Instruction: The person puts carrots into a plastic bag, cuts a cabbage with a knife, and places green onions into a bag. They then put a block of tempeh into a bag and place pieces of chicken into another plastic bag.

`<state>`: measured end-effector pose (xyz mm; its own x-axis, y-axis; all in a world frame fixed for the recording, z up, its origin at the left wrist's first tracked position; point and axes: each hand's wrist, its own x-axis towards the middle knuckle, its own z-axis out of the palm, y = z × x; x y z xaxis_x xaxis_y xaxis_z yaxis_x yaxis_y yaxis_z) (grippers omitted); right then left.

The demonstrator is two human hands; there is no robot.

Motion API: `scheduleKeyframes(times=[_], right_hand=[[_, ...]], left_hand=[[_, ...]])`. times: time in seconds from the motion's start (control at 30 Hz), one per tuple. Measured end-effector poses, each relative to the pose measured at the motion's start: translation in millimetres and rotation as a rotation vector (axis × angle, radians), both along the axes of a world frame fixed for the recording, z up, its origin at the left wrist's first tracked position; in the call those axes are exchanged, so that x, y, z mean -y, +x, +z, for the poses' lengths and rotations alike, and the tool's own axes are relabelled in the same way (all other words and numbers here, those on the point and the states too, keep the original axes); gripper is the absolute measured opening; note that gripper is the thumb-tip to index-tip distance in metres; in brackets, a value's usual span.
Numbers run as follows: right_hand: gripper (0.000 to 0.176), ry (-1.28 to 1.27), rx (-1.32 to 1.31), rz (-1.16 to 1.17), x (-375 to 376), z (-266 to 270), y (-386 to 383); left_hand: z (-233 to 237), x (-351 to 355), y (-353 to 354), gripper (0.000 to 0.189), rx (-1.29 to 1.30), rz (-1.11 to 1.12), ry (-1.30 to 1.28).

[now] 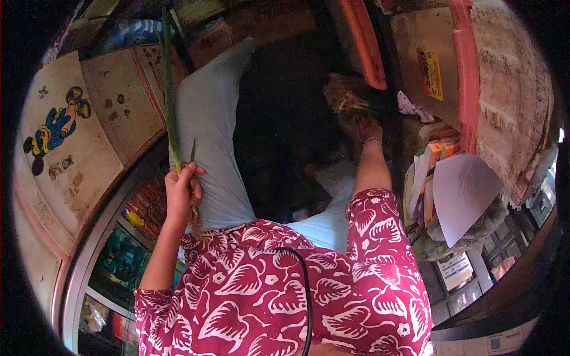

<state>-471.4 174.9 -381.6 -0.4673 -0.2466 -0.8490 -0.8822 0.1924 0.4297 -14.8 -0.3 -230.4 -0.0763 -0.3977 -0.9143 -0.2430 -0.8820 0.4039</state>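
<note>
At left, the left hand pinches a green stalk; far right, the right hand is at a fibrous bundle, its grip I cannot tell.

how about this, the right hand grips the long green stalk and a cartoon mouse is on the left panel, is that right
Not quite: the head view shows the left hand gripping the long green stalk, not the right hand. The cartoon mouse is on the left panel.
</note>
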Motion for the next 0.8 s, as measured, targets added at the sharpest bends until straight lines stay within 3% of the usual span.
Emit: scheduleKeyframes(times=[0.1, 0.17, 0.2, 0.27, 0.37, 0.5, 0.67, 0.7, 0.77, 0.8], right_hand=[[0.045, -0.160, 0.047, 0.141, -35.9, -74.4, -33.0], [0.046, -0.461, 0.153, 0.147, -77.5, -139.0, -72.3], [0.046, -0.463, 0.154, 0.149, -65.4, -131.4, -67.7], [0.046, -0.138, 0.127, -0.190, -44.9, -66.8, -47.5], [0.041, -0.162, -0.067, -0.356, 30.3, 14.0, 1.0], [0.030, -0.483, -0.190, -0.461, -29.2, -26.0, -36.1], [0.022, -1.142, -0.139, -0.548, -90.3, -89.3, -41.1], [0.020, -1.341, -0.056, -0.889, -94.9, -65.1, -26.1], [0.016, -1.674, 0.325, -1.901, -98.8, -22.8, 6.5], [0.014, -1.718, 0.491, -2.208, -99.5, -8.2, 21.2]], left_hand=[[0.5, 6.0, 1.0, 0.025, 0.041, 0.037, 0.011], [-0.2, 6.8, 2.0, 0.025, 0.050, 0.061, 0.003], [-0.5, 7.1, 2.4, 0.025, 0.056, 0.080, 0.002], [-1.1, 2.7, -2.6, 0.025, 0.022, 0.037, 0.002], [-1.8, 6.4, -0.1, 0.025, 0.037, 0.056, -0.017], [-1.5, 2.3, -1.7, 0.026, 0.001, 0.038, 0.018], [-3.2, 9.2, -0.8, 0.028, 0.002, 0.050, -0.046], [-1.4, 4.9, -6.7, 0.028, -0.006, 0.022, -0.022], [-5.6, 5.0, -7.2, 0.029, -0.029, 0.013, -0.041], [-6.8, 5.9, -2.1, 0.030, -0.033, 0.028, -0.057]])
